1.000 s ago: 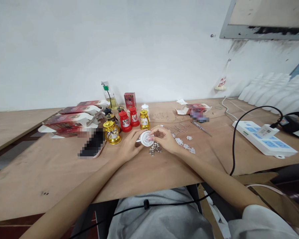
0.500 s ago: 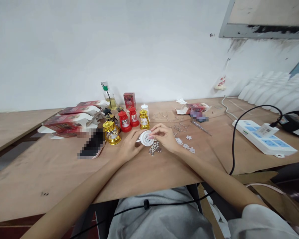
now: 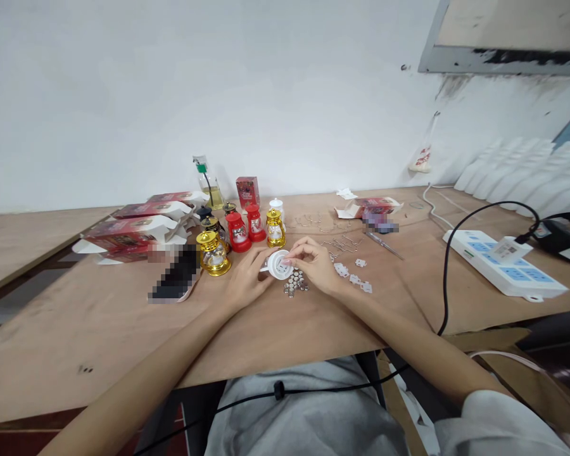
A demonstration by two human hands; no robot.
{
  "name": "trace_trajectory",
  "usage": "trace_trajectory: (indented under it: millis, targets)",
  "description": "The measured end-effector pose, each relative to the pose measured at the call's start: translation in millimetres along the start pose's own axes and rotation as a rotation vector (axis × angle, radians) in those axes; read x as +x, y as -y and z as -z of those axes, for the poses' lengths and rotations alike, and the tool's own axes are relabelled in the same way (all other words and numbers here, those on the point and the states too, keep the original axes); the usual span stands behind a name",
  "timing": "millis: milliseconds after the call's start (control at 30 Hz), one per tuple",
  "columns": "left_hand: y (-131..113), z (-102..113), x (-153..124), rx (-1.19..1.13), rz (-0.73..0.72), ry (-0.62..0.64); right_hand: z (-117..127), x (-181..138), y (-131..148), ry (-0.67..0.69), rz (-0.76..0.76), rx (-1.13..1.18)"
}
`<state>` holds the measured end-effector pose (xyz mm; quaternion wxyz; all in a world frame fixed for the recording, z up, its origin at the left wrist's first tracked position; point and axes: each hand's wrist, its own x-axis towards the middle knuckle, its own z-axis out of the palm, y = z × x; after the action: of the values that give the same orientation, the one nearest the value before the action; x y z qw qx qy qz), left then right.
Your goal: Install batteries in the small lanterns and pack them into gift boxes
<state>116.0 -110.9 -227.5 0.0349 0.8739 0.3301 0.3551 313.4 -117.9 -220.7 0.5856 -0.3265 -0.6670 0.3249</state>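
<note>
My left hand (image 3: 247, 277) is closed around a small white lantern (image 3: 276, 273), its round hollow base turned up toward me. The fingertips of my right hand (image 3: 316, 264) are pinched together at the opening of that base; anything between them is too small to make out. Just below and behind the lantern lies a pile of silver button cells (image 3: 296, 284). To the right of my right hand are several flat white plastic pieces (image 3: 354, 277). Bent wire handles (image 3: 342, 244) lie beyond it. Finished-looking lanterns stand behind my hands, among them a gold one (image 3: 275, 228) and a red one (image 3: 238, 233).
Opened red boxes (image 3: 128, 237) and a phone (image 3: 178, 275) lie on the left. A bottle of yellowish liquid (image 3: 212, 190) stands near the wall. On the right are a screwdriver (image 3: 384, 244), a white power strip (image 3: 503, 263) and a black cable (image 3: 445, 285).
Both hands stay around the upturned lantern base. The right fingertips shift only very slightly at its opening; nothing else visibly moves.
</note>
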Motion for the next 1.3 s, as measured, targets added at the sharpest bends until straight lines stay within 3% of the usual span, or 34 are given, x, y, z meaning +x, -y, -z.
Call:
trace_trajectory:
  millis: [333,567,667,900,1133,1300]
  targets:
    - [1,0,-1,-0.009,-0.020,-0.001,-2,-2,5,0.043,0.027,-0.041]
    - [5,-1,-2,0.071,-0.070,0.021,-2,-1,-2,0.143,-0.179,0.060]
    - [3,-1,-3,0.122,-0.115,-0.017,-2,-1,-1,0.150,-0.201,0.113]
    - [-7,0,-4,0.139,-0.206,-0.120,1,-3,9,0.190,-0.130,0.113]
    - [2,-3,-6,0.231,-0.289,-0.127,2,-6,7,0.246,-0.039,0.045]
    - [4,1,-1,0.135,-0.163,-0.085,0,-5,7,0.159,0.101,-0.176]
